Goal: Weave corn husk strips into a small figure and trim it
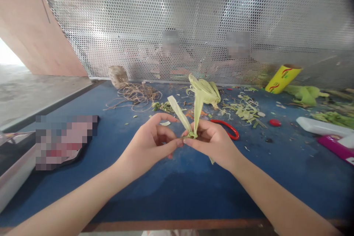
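Observation:
Pale green corn husk strips (pixel 198 110) rise in a V from a bunched, knotted base held in front of me. My right hand (pixel 211 138) is closed on that base between thumb and fingers. From the left, my left hand (pixel 155 138) pinches at the same base, its fingertips on a thin brownish strand that is mostly hidden. Just beyond my right hand lies a red loop handle (pixel 232 131), probably of scissors, its other end covered by the hand. A larger bundle of corn husks (pixel 208 92) lies farther back on the blue table (pixel 155 195).
Tangled twine (pixel 135 94) lies at the back left by a spool (pixel 118 75). Husk scraps (pixel 246 110) are scattered behind my right hand. A yellow tube (pixel 282 78), a red cap (pixel 274 122) and a white bottle (pixel 318 125) are rightward. A phone (pixel 80 147) lies left. Perforated metal (pixel 193 11) walls the back.

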Tool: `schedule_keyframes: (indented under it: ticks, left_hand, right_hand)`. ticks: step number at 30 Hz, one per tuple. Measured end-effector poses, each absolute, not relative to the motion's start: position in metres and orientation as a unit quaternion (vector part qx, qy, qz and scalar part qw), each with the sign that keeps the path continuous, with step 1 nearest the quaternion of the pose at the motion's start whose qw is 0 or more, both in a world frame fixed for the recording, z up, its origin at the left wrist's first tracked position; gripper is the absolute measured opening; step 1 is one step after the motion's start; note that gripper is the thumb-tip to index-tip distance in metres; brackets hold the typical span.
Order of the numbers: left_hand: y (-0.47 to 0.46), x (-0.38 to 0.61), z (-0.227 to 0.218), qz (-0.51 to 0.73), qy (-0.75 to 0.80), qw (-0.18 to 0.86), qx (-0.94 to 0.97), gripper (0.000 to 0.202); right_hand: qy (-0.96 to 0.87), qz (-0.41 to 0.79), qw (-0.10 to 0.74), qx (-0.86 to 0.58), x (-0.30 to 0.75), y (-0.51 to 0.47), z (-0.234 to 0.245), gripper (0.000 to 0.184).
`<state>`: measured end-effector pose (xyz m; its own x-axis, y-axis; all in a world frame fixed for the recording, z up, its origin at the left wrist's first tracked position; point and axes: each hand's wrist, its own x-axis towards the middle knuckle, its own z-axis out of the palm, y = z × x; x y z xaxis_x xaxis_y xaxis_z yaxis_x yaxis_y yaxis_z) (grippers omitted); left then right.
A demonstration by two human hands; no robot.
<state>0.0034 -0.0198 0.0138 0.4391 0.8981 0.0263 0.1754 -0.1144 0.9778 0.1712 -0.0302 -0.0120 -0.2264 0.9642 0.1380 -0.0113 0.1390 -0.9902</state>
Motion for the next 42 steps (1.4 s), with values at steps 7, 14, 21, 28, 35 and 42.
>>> schedule_keyframes:
  ticks: [7,14,21,28,35,42]
  left_hand:
    - [-0.023,0.003,0.016,0.35,0.39,0.56,0.641,0.031]
    - [-0.017,0.005,0.008,0.392,0.417,0.538,0.619,0.019]
    - [-0.015,0.009,0.001,0.405,0.417,0.593,0.557,0.01]
    - [-0.014,0.007,0.004,0.443,0.445,0.532,0.568,0.017]
    - [-0.005,-0.001,0.012,0.478,0.454,0.551,0.512,0.03]
    - [-0.001,-0.002,0.011,0.448,0.433,0.533,0.573,0.059]
  right_hand:
    - [-0.545,0.552,0.513,-0.368,0.174,-0.026,-0.013,0.009]
    - [-0.599,0.603,0.408,-0.332,0.171,-0.032,-0.014,0.019]
    - [-0.597,0.594,0.407,-0.353,0.165,-0.033,-0.016,0.018]
    - [-0.617,0.538,0.406,-0.408,0.164,-0.03,-0.019,0.016]
    - [-0.623,0.553,0.377,-0.405,0.162,-0.032,-0.02,0.014]
    - [-0.647,0.537,0.359,-0.404,0.164,-0.032,-0.022,0.027]
